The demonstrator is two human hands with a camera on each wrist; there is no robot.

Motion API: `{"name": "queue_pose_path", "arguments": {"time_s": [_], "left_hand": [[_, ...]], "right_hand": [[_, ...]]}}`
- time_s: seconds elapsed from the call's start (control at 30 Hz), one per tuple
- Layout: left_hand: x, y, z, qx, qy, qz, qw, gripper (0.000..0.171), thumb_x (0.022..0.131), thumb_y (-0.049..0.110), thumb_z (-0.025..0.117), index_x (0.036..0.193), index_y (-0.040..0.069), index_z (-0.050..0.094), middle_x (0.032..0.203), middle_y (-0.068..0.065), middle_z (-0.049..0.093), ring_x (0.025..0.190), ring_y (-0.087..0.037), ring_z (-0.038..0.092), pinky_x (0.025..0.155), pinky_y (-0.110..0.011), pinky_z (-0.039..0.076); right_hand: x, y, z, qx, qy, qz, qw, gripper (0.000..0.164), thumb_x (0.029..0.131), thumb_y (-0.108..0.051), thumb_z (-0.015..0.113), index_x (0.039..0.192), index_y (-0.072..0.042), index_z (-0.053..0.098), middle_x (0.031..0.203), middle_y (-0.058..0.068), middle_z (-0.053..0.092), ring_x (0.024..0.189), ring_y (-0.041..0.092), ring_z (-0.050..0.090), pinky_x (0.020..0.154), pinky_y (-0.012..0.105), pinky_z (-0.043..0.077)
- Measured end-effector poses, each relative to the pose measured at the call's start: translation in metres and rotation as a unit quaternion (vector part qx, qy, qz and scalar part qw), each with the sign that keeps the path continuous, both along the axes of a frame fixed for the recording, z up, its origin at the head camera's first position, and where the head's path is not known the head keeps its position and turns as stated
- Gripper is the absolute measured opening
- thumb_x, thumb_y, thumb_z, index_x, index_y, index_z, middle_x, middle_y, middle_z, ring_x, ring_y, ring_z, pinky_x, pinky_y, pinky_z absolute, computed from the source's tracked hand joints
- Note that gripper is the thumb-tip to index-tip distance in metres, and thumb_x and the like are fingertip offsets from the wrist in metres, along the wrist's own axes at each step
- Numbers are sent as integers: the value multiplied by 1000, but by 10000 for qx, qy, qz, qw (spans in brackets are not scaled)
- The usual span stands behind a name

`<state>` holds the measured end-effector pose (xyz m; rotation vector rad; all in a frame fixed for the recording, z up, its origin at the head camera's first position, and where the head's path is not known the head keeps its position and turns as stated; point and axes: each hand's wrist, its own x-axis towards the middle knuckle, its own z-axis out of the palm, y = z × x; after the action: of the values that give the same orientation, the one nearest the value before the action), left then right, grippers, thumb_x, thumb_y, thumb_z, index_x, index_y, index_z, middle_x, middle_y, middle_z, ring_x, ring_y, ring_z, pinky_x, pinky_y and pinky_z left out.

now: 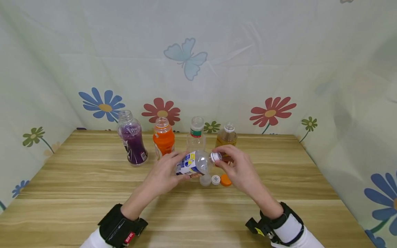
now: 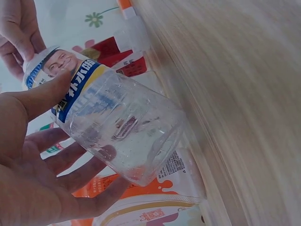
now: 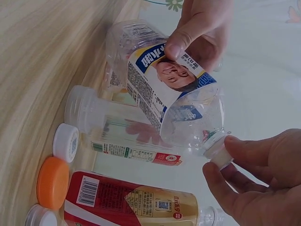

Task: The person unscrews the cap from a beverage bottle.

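Note:
A clear plastic bottle with a blue, yellow and white label is held tilted above the table, its neck to the right. My left hand grips it around the body, thumb over the label in the left wrist view. At the neck, my right hand pinches a white cap between thumb and fingers. The cap sits at the bottle's mouth; whether it is threaded on cannot be told. Below lie a translucent cap, a white cap and an orange cap.
Behind the hands stand uncapped bottles: a purple one, an orange one, a clear one and an amber one. Another white cap shows in the right wrist view. A flowered curtain surrounds the wooden table.

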<state>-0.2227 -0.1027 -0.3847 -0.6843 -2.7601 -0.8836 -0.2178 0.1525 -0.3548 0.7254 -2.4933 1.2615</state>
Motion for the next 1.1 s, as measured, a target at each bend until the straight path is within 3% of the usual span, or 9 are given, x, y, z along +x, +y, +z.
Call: {"name": "queue_pose_path", "arguments": {"time_s": [0.23, 0.5, 0.73, 0.9, 1.1], "left_hand": [[0, -1, 3, 140, -133, -68, 9998, 73, 82, 26, 89, 145, 8, 58, 133, -8, 63, 110, -26, 59, 95, -47, 49], [0, 0, 3, 158, -288, -17, 9995, 77, 83, 28, 88, 148, 8, 54, 134, -9, 63, 113, -26, 60, 99, -47, 49], [1, 0, 4, 202, -423, 7, 9989, 77, 84, 29, 87, 149, 9, 53, 138, -10, 61, 117, -28, 59, 102, -50, 47], [1, 0, 3, 179, -330, -35, 9993, 76, 84, 29, 88, 149, 8, 53, 135, -10, 62, 114, -27, 60, 101, -48, 48], [1, 1, 3, 233, -244, -26, 9994, 76, 82, 27, 89, 147, 8, 55, 133, -10, 62, 113, -27, 60, 99, -48, 49]], "right_hand": [[1, -1, 2, -214, -52, 105, 9997, 33, 89, 11, 73, 120, -2, 70, 116, 8, 67, 94, 22, 69, 78, 33, 61], [2, -3, 3, -360, 26, 110, 9993, 38, 90, 10, 72, 125, -5, 68, 119, 7, 66, 93, 21, 70, 73, 27, 60], [1, -4, 2, -360, 88, 105, 9993, 45, 89, 3, 78, 131, -2, 63, 120, 9, 65, 99, 22, 67, 79, 35, 60], [2, -4, 2, -406, -48, -229, 9989, 39, 94, -11, 76, 129, -1, 61, 109, 7, 65, 94, 21, 63, 76, 34, 60], [1, -4, 1, -463, 58, -695, 9965, 24, 98, -18, 73, 115, -2, 67, 95, 4, 64, 85, 19, 60, 67, 27, 57]]}}
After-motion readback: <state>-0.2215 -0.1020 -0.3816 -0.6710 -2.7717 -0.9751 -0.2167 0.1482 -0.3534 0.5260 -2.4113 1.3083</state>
